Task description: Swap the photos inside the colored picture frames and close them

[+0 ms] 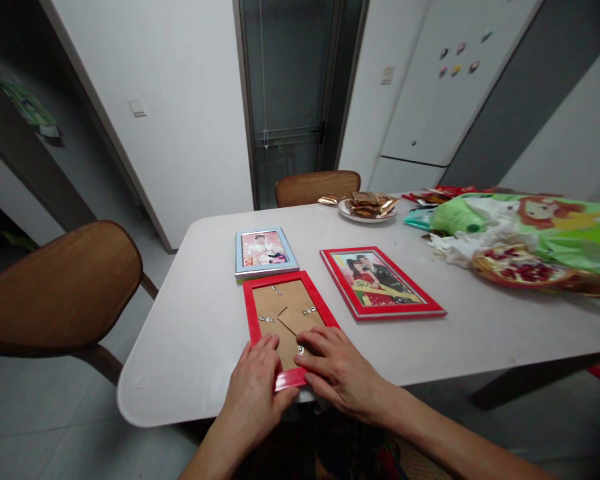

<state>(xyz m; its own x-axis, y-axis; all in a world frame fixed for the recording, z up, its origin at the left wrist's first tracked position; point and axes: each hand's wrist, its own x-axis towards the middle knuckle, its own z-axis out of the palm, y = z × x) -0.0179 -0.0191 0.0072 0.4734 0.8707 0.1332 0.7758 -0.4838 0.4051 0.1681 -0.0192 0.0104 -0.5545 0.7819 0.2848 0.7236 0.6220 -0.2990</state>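
A red picture frame (251,310) lies face down at the table's near edge, its brown backing board (290,300) and small metal clips showing. My left hand (257,377) grips the frame's lower left corner, thumb at the near edge. My right hand (337,367) rests on the lower right part, its fingertips at the bottom metal clip (301,349). Just beyond is a light blue picture frame (265,250), face up on something with a green edge. To the right, a second red frame (380,283) lies face up with a photo of two people.
On the white table (190,320) stand a plate (367,217) of wrapped snacks, a green printed bag (555,227) and an opened pomegranate (520,267). Wooden chairs stand at the left (65,287) and at the far side (317,187).
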